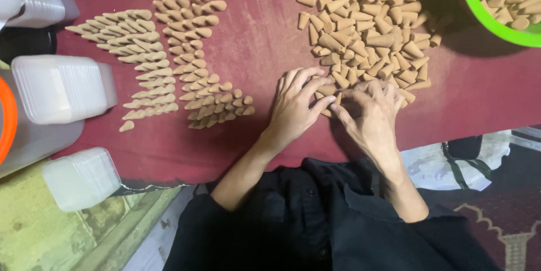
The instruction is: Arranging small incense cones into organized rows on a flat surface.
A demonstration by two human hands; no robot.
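Nearest me, both hands work the near edge of the loose cone pile on the red surface. The left hand has its grip half closed, fingertips pinching a few cones; the right hand curls likewise. A careless sweep could scatter cones or nudge the tidy rows farther left.
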